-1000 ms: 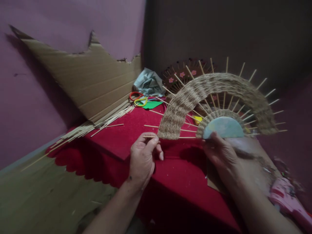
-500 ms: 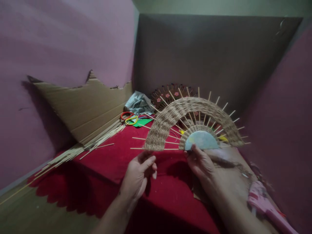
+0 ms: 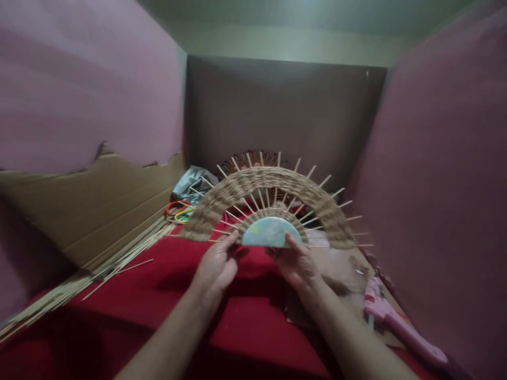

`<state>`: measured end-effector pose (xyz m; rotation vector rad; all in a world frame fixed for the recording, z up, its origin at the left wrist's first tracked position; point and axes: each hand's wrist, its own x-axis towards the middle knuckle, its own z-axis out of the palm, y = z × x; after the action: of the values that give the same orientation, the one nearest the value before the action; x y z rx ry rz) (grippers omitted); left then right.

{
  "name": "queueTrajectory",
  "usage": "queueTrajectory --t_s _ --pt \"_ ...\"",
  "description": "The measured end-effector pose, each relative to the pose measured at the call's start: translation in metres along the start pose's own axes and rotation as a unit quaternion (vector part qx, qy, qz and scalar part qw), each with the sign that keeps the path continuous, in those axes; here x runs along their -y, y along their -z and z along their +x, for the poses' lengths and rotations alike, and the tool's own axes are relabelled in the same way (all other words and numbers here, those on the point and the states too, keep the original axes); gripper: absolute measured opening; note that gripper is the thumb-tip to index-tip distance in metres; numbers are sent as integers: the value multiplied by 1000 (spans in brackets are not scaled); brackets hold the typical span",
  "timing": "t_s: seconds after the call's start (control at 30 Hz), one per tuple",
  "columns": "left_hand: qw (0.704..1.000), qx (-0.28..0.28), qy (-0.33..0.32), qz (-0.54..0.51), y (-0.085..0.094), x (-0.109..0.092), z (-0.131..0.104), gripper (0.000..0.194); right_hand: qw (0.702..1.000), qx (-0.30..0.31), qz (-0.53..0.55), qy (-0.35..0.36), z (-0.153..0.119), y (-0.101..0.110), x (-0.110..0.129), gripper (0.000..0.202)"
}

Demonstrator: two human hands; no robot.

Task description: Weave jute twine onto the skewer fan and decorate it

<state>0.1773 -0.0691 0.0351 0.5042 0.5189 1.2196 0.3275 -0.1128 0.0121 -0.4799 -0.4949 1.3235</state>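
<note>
A half-round woven fan with thin sticks radiating out past its rim is held up in front of me. At its centre is a pale blue half-disc, bordered by a narrow woven band; bare sticks span the gap to the wide outer band. My left hand pinches the fan's lower edge just left of the half-disc. My right hand grips the half-disc's lower right, thumb on its face and fingers behind. The fingers behind the fan are partly hidden.
Thin loose sticks lie along the left on the red cloth. Torn cardboard leans on the left wall. Scissors rest near a grey cloth. A pink glue gun lies at right. Another decorated piece stands behind the fan.
My left hand has moved from below the fan's outer left end inward beside the half-disc. The fan sits further left in view, and the camera has tilted up.
</note>
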Motion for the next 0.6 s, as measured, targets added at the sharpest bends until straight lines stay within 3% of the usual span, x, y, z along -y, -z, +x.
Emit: queueTrajectory --t_s 0.1,0.37,0.47,0.6 --pt "1000 -6 -5 -7 0 -9 10 15 1000 0 4 0 5 4 -3 28" --pt "995 30 70 65 -10 3 16 12 997 25 -67 -13 4 1 -16 28" --pt "998 18 20 56 -9 -11 27 16 989 60 -132 -40 -1 -1 -18 34" --pt "999 28 18 31 -8 -37 35 21 966 90 -234 -70 -8 0 -23 15"
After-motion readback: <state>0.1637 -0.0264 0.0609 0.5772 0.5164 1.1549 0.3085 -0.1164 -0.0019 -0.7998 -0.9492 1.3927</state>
